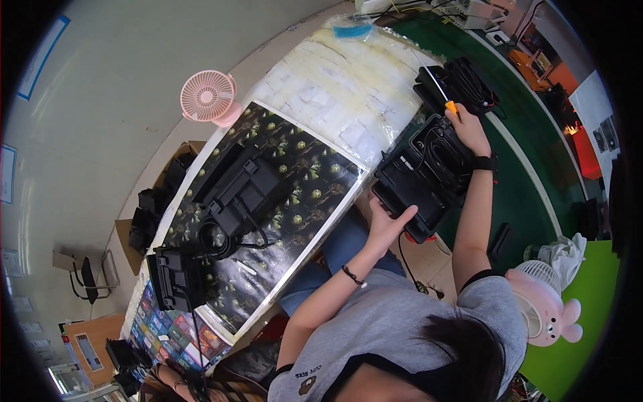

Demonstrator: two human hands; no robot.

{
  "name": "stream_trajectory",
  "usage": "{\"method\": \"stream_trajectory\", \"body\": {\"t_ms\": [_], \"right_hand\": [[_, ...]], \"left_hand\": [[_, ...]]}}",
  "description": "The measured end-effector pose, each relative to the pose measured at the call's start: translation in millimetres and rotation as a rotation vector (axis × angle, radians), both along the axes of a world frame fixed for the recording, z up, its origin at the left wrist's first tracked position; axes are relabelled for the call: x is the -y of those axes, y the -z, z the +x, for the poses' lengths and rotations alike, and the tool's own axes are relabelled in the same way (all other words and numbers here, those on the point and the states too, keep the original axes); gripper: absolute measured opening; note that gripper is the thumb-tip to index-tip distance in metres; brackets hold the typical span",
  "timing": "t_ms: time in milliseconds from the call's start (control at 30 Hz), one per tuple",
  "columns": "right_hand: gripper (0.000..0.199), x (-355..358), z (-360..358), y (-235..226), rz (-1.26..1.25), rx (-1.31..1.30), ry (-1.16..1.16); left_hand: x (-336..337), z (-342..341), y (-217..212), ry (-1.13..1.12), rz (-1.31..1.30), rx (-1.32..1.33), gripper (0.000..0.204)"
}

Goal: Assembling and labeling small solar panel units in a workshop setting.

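My right hand [471, 130] is closed round the orange handle of a screwdriver [452, 107]. Its long thin shaft points away, up and to the left, over the green work surface. In front of me lies an opened black plastic case [434, 201] with moulded compartments and a dark cable inside. My left hand [387, 228] grips the near left edge of this case, thumb on top and the other fingers partly hidden beneath. The right hand is just above the far right corner of the case. Beyond it sits another black case with a coiled black cable [472, 84].
Left of me, a dark patterned mat [308, 194] bears a closed black case [244, 191] and a coiled cable [216, 240]. Another black case [177, 280] sits nearer. A pink fan [209, 97] stands at the table edge, an animal-shaped fan [546, 301] at right. Another person's arm [175, 382] shows lower left.
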State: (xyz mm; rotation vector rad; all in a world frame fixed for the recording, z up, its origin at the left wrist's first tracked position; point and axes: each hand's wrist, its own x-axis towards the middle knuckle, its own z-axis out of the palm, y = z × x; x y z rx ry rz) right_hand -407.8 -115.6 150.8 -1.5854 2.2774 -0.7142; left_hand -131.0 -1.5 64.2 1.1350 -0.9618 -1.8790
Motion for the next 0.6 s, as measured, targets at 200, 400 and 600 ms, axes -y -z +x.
{"method": "stream_trajectory", "body": {"t_ms": [200, 400, 600], "right_hand": [[0.038, -18.1, -10.0, -0.7, 0.065, -0.038, -0.108], [0.037, -71.7, -39.8, -5.5, 0.204, 0.113, -0.017], [0.032, -102.0, 21.5, -27.3, 0.101, 0.284, -0.183]], "left_hand": [[5.3, -1.3, 7.3, -0.179, -0.154, -0.038, 0.071], [22.2, 54.6, -26.5, -0.245, -0.229, -0.026, 0.067], [44.0, 100.6, -49.7, -0.335, -0.586, 0.41, 0.074]]}}
